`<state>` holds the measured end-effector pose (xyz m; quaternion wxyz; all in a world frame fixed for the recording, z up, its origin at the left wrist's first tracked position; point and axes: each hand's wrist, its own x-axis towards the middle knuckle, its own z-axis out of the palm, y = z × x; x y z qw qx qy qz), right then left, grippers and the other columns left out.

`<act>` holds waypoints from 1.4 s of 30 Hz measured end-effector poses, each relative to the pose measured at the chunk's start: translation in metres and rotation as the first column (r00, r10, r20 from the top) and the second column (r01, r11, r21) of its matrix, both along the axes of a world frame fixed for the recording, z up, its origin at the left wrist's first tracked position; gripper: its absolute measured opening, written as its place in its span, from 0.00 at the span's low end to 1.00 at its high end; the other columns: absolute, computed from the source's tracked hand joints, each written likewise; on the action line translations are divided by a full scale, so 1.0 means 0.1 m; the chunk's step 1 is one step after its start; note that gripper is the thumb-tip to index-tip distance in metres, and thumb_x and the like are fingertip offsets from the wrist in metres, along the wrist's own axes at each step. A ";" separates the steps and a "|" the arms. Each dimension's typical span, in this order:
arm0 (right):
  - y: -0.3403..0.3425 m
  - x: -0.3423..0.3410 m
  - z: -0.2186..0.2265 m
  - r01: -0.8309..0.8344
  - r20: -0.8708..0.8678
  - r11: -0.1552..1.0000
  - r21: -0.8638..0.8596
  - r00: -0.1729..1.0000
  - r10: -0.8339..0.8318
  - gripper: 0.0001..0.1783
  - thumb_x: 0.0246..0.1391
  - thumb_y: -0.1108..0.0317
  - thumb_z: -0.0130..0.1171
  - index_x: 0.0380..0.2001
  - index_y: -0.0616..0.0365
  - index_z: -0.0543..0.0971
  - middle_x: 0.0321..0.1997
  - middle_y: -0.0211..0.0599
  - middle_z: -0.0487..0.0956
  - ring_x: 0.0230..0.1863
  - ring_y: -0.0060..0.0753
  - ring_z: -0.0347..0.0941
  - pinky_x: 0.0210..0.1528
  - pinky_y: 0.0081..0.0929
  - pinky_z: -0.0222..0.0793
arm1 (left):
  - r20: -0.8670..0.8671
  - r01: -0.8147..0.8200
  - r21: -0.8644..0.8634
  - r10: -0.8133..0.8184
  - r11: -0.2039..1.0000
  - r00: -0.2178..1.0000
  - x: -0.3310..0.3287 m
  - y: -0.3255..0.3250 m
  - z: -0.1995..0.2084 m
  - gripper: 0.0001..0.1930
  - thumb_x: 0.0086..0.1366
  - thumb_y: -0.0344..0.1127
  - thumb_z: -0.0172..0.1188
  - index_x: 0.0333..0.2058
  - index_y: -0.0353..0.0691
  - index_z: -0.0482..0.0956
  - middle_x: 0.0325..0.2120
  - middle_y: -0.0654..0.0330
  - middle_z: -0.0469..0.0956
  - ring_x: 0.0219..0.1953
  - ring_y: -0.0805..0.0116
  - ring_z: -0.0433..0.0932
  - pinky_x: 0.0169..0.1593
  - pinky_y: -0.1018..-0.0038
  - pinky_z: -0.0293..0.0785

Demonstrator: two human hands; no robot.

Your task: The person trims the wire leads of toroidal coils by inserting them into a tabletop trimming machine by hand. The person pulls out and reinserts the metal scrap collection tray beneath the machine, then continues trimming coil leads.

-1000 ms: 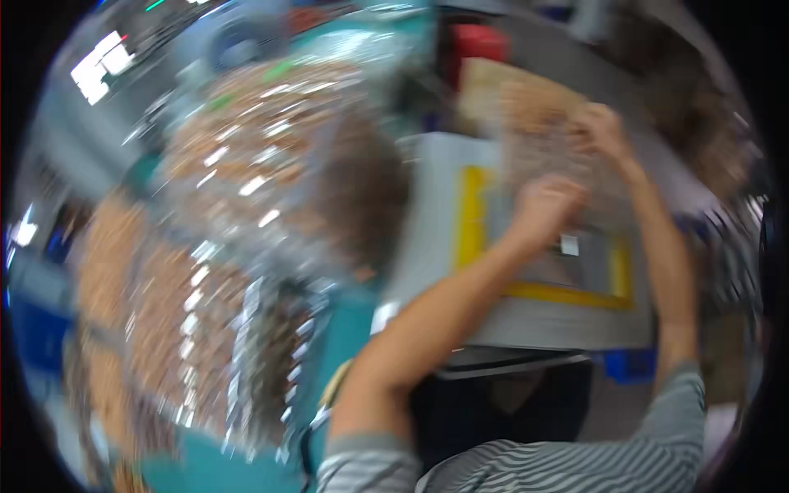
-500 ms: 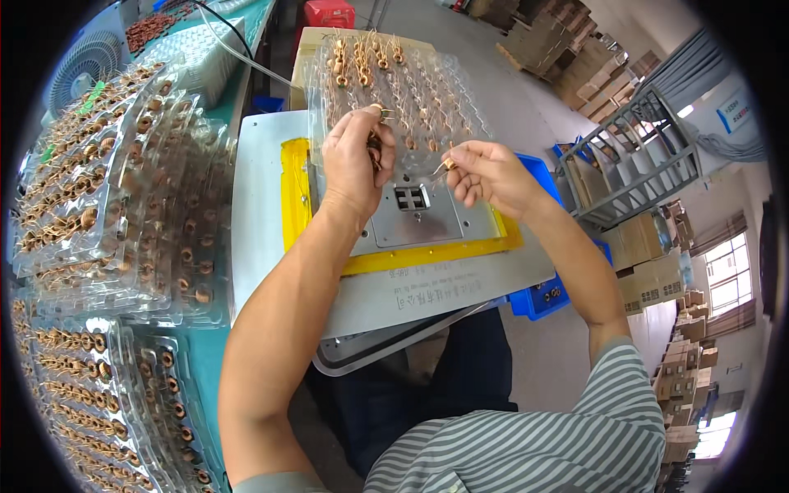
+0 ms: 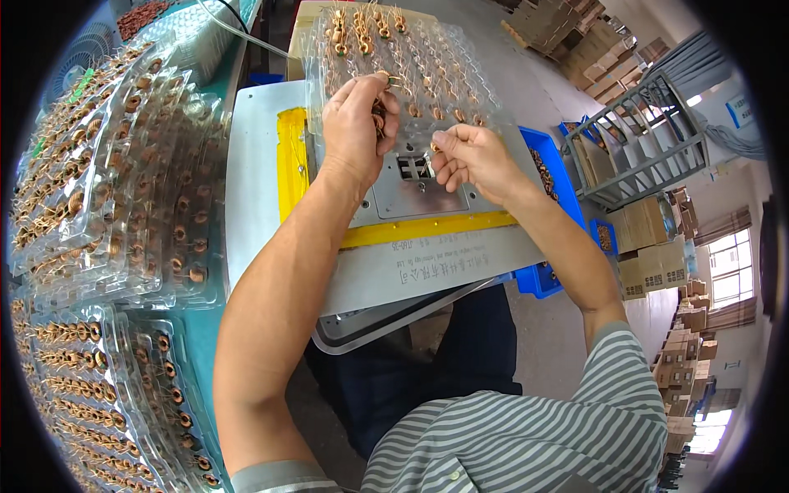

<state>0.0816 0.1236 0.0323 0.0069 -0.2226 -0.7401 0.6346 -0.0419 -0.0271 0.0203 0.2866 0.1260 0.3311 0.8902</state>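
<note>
My left hand point(image 3: 353, 123) is closed around several small copper-wound ring coils point(image 3: 379, 120). One of them sticks out at the top between thumb and forefinger, with its wire leads pointing right. Thumb and fingertips of my right hand point(image 3: 477, 160) pinch a single coil point(image 3: 436, 148), mostly covered by the fingers. Just left of and below that pinch lies a square slotted opening point(image 3: 413, 168) in a metal plate point(image 3: 419, 200) on the machine top. Beyond both hands, a clear plastic tray point(image 3: 448, 49) carries rows of coils, with fuller copper ones at its far left.
Stacked clear trays of coils point(image 3: 107, 189) crowd the green table at left. Yellow tape point(image 3: 427, 228) borders the machine plate. A blue bin point(image 3: 575, 197) of coils stands at the right, near a grey metal rack point(image 3: 641, 140). Cardboard boxes point(image 3: 657, 267) line the right side.
My right hand has come left and down toward the slotted opening, its coil still pinched. The left hand keeps its coils. The whole view has shifted, so the machine sits higher in the picture.
</note>
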 end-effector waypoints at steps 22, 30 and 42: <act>0.08 -0.02 -0.19 0.016 -0.161 0.792 0.610 0.981 0.105 0.15 0.59 0.57 0.60 0.35 0.59 0.80 0.23 0.27 0.77 0.19 0.14 0.71 0.18 0.17 0.65 | -0.086 0.224 0.062 -0.219 0.973 0.972 -0.05 0.07 -0.13 0.12 0.62 0.37 0.57 0.40 0.35 0.76 0.25 0.54 0.76 0.17 0.73 0.69 0.14 0.79 0.53; 0.18 0.03 -0.20 -0.040 -0.119 0.820 0.570 0.984 0.131 0.13 0.58 0.61 0.62 0.34 0.62 0.79 0.22 0.28 0.77 0.18 0.15 0.71 0.17 0.16 0.65 | -0.145 0.219 -0.022 -0.220 0.976 0.965 0.00 0.10 -0.13 0.16 0.67 0.41 0.52 0.44 0.34 0.75 0.26 0.59 0.76 0.16 0.78 0.65 0.13 0.84 0.53; 0.09 -0.04 -0.23 0.048 -0.127 0.724 0.688 0.990 0.055 0.16 0.57 0.57 0.64 0.33 0.61 0.80 0.21 0.28 0.77 0.17 0.17 0.72 0.17 0.18 0.65 | -0.078 0.265 -0.070 -0.270 0.962 0.960 0.00 0.08 -0.06 0.10 0.65 0.41 0.55 0.29 0.41 0.75 0.19 0.63 0.74 0.13 0.76 0.65 0.11 0.80 0.52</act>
